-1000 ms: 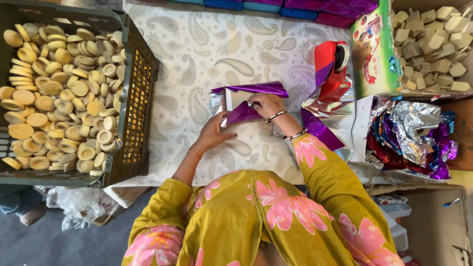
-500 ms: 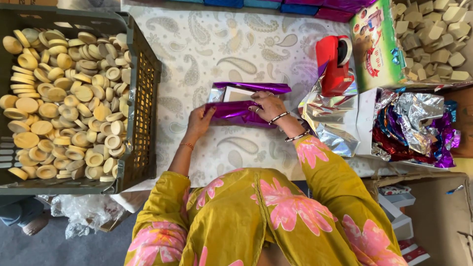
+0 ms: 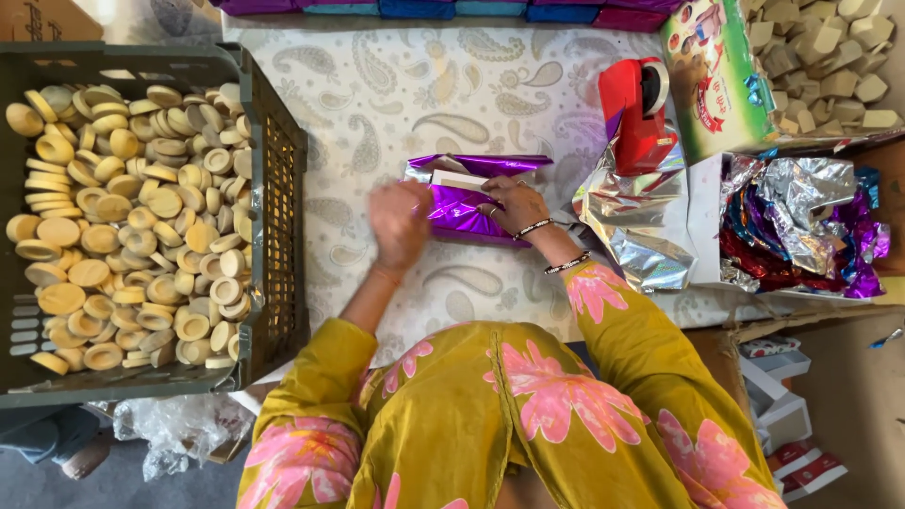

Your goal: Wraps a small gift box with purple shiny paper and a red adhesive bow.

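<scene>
L hand [image 3: 400, 222] blurred, fingers' state unclear, at shiny purple foil-wrapped flat packet [image 3: 462, 203]; R hand [image 3: 516, 205] fingers pressing its foil.

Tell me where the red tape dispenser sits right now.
The red tape dispenser stands on the paisley cloth in the head view, up and to the right of the right hand, just above the crumpled silver foil.

A small packing workshop is suggested. A paisley-clothed table [image 3: 396, 104] is taken as the centre: left of it a crate [image 3: 273, 188] is heaped with round soaps [image 3: 123, 217], right of it foil sheets [image 3: 801, 226] are boxed beside a red tape dispenser [image 3: 636, 108], and wrapped packets [image 3: 452, 8] are lined along its far edge.
</scene>
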